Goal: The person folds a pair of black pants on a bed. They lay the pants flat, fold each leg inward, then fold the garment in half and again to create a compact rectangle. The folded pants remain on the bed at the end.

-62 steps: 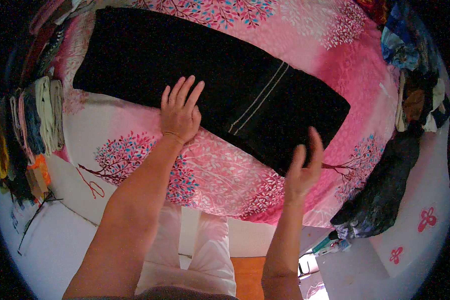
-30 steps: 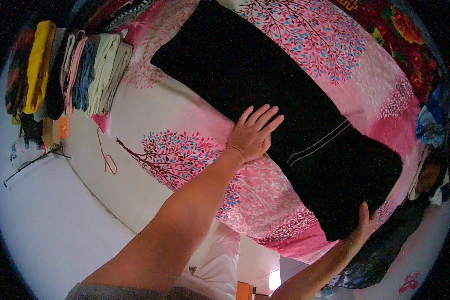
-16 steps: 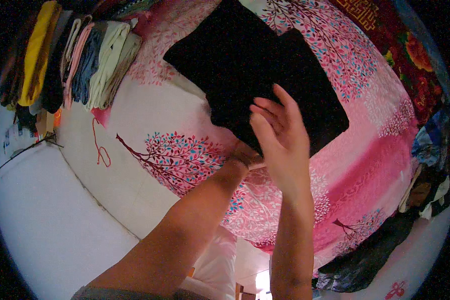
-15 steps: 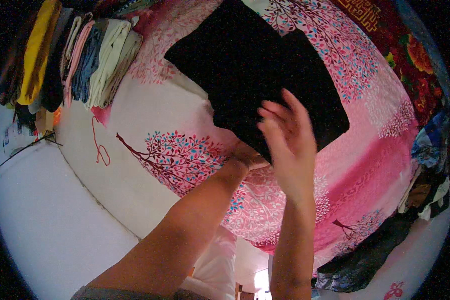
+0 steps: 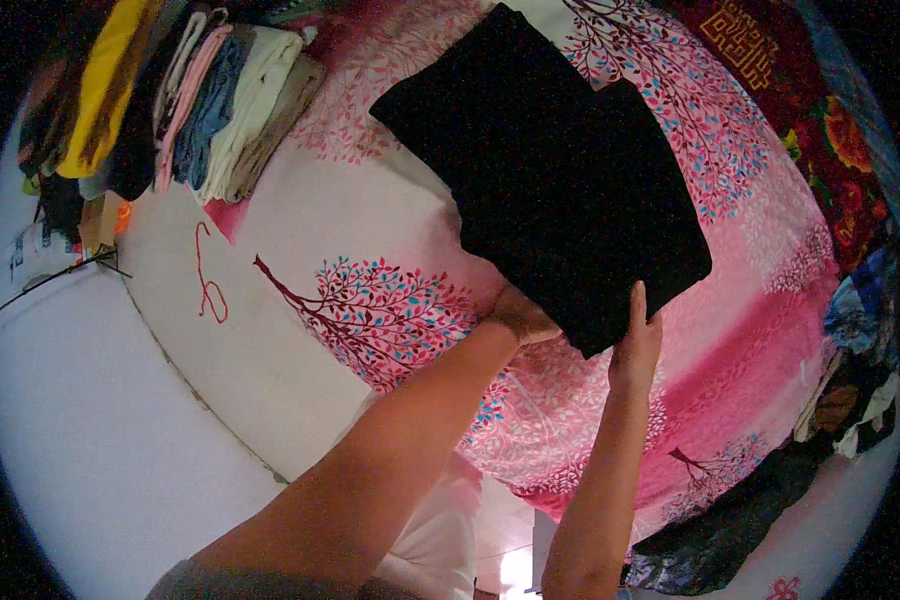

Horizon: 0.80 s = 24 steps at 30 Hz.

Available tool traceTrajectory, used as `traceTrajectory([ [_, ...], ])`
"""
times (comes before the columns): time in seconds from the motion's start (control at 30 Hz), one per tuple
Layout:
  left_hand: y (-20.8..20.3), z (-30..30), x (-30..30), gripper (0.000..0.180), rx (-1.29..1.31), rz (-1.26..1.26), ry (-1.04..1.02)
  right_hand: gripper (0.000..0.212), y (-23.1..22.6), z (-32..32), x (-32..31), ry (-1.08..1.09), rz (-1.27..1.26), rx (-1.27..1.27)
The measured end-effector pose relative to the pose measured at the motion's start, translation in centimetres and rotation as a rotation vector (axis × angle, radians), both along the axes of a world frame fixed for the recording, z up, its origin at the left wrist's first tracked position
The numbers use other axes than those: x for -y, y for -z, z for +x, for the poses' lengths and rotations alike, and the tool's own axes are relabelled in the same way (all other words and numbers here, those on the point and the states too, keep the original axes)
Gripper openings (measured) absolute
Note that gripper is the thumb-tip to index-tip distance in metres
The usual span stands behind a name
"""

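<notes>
A folded black garment (image 5: 570, 190) lies over the pink-and-white bedding, its dark cloth hiding most folds and its exact kind. My right hand (image 5: 638, 345) grips its near right corner, thumb along the top and fingers tucked beneath. At the near left edge, my left hand (image 5: 530, 318) holds the garment from below; its fingertips are hidden under the cloth. Both forearms reach up from the lower edge.
Folded clothes (image 5: 255, 110) stand stacked at the far left, yellow, pink, blue and white among them. A red cord (image 5: 210, 290) lies on the pale sheet (image 5: 290, 220). A red patterned blanket (image 5: 820, 150) borders the far right. Dark clothing (image 5: 720, 530) lies near right.
My right hand has come down from above the garment to its near right corner and closed on it. My left hand stays at the near left edge.
</notes>
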<state>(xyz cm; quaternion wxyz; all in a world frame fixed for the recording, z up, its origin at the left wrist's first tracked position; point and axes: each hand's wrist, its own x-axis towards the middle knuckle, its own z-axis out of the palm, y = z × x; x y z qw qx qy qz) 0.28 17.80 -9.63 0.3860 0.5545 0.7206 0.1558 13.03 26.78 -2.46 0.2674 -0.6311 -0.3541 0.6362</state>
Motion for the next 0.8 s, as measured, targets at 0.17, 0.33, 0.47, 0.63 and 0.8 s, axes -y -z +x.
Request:
traceTrajectory([
  [0.17,-3.2,-0.1,-0.3,0.060,-0.104,0.081,0.045,0.040,0.2,2.0,-0.3,0.017,0.126,-0.047],
  [0.33,-6.7,1.5,3.1,0.048,-0.106,-0.023,-0.032,0.014,-1.0,9.4,1.5,0.066,0.102,0.042],
  [0.47,-6.4,4.8,6.0,0.026,0.404,0.086,-0.250,0.015,-0.6,17.5,3.8,0.250,0.016,0.192],
  [0.63,-9.1,4.6,3.7,0.039,0.837,0.162,-1.140,0.045,-1.8,13.2,4.5,0.139,-0.046,-0.075],
  [0.8,-9.7,2.4,-0.1,0.052,0.727,0.141,-1.227,0.058,-0.7,2.2,2.7,0.082,-0.027,-0.210],
])
